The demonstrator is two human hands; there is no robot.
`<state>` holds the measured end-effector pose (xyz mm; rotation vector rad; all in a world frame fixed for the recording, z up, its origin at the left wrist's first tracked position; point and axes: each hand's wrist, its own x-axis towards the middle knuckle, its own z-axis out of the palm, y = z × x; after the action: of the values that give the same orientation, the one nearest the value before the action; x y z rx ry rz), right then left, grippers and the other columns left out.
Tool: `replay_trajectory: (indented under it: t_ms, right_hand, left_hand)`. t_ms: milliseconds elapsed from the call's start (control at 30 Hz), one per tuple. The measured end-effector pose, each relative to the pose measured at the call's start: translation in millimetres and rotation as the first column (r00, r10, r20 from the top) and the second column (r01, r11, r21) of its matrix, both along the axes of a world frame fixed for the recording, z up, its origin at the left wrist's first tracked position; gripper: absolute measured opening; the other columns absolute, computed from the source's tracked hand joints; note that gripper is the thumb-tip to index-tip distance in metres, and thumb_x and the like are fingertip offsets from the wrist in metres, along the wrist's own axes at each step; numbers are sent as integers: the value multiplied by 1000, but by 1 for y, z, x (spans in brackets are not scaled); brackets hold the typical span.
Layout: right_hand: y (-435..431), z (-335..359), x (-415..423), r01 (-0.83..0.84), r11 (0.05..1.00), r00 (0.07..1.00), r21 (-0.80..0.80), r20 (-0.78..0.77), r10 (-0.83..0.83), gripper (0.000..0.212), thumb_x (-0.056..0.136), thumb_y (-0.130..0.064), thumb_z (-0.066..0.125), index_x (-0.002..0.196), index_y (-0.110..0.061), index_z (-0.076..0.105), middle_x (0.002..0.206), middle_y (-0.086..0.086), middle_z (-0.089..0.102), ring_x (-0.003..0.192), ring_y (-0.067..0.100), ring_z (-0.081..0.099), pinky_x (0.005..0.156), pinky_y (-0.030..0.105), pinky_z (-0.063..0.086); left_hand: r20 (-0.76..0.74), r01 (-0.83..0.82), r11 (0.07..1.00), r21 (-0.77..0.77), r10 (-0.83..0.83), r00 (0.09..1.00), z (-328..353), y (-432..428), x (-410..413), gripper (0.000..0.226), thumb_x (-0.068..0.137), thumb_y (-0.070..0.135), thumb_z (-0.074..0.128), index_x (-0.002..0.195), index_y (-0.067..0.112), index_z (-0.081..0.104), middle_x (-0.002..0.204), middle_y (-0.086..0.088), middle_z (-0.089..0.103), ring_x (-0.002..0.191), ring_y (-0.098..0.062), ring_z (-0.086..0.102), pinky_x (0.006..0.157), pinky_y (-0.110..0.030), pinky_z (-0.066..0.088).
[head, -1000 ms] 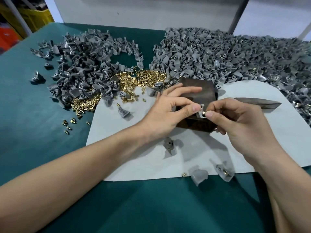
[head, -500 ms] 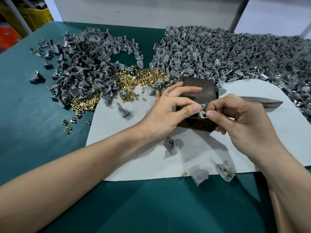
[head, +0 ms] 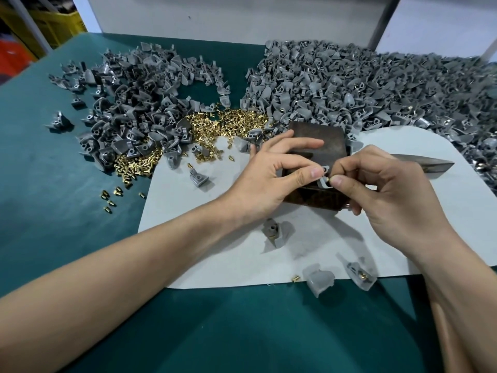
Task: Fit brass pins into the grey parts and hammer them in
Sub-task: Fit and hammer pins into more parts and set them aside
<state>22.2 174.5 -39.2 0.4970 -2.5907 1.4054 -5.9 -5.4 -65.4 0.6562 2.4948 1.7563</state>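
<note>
left hand [head: 271, 176] holds grey part [head: 324, 179] (over dark block [head: 317, 138]); right hand [head: 387, 192] pinches brass pin [head: 328, 179].

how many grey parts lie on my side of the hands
3: one grey part on the mat below the left hand, two others at its near edge; arms may hide more.

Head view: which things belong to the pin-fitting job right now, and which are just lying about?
In the job: left hand pinching a grey part; right hand pinching a brass pin; dark metal block; brass pin heap; pointed metal tool.
Lying about: stray pins on green table; yellow crate; loose parts at white sheet edge.
</note>
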Motion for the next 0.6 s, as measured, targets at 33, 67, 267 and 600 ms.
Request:
replay_trajectory:
  t_ms: [33, 67, 267, 600]
  right_hand:
    - [0, 0, 0, -3, 1000, 1000, -5, 1, 3, 32, 82, -1, 67, 70, -30, 62, 76, 0, 51, 57, 20, 52, 51, 25, 45]
    - [0, 0, 0, -5, 1000, 1000, -4, 2, 5, 32, 82, 0, 67, 70, -29, 62, 77, 1, 51, 56, 19, 51, 49, 22, 45]
    - [-1, 0, 0, -5, 1000, 1000, -24, 13, 6, 31, 82, 0, 67, 70, -27, 64, 74, -4, 50, 52, 11, 50, 47, 16, 43]
    - [1, -1, -2, -4, 998, 999, 58, -31, 5, 25, 82, -5, 69, 73, -28, 65, 78, -4, 55, 59, 12, 51, 59, 28, 43]
  left_hand:
    - [2, -1, 1000, 3, 1, 1000, 0, 0, 0, 10, 89, 24, 62, 92, 30, 70, 132, 12, 56, 142, -11, 23, 118, -46, 12]
    - [6, -2, 1000, 8, 2, 1000, 0, 0, 0, 10, 89, 24, 62, 93, 29, 70, 132, 12, 56, 142, -11, 23, 118, -46, 13]
    - [-2, -6, 1000, 9, 6, 1000, -2, 0, -1, 12, 89, 24, 63, 97, 27, 71, 132, 10, 57, 142, -11, 23, 117, -48, 13]
    - [12, -4, 999, 46, 4, 1000, -6, -1, -2, 19, 88, 21, 64, 103, 15, 74, 130, 9, 59, 142, -10, 23, 119, -44, 13]
